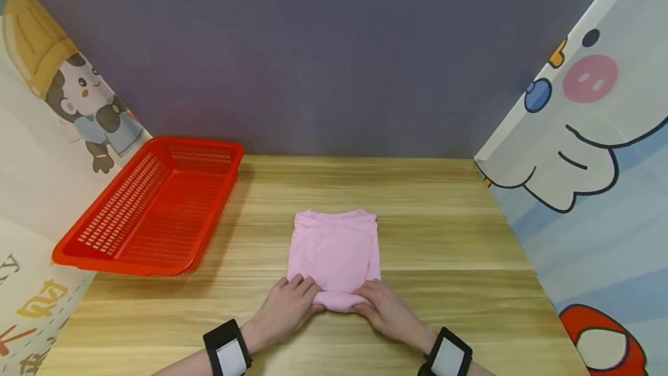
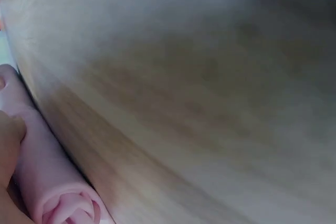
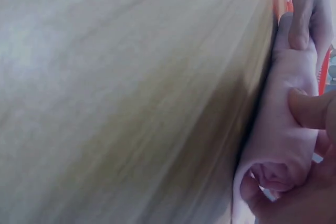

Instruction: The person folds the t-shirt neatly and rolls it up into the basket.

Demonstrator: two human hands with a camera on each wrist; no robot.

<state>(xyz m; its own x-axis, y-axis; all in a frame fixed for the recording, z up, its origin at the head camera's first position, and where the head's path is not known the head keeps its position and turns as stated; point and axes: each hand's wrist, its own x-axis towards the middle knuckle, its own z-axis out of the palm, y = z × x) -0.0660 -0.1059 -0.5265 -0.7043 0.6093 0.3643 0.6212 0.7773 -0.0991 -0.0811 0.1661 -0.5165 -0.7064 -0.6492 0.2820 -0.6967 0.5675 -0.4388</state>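
Observation:
A folded pink garment (image 1: 336,248) lies flat on the wooden table, its near edge turned up into a roll. My left hand (image 1: 289,305) grips the left end of that roll, and my right hand (image 1: 385,309) grips the right end. In the left wrist view the roll (image 2: 47,156) shows spiralled layers at its end, with part of a hand at the frame's left edge. The right wrist view shows the roll (image 3: 281,124) with a thumb pressing on its side and fingers at its open end; the other hand (image 3: 312,14) holds it farther along. What kind of garment it is cannot be made out.
A red plastic basket (image 1: 211,231) with slotted sides stands at the left of the wooden table (image 1: 443,237). A grey wall (image 1: 360,57) rises behind the table. Panels with cartoon prints flank it on the left (image 1: 36,190) and right (image 1: 616,219).

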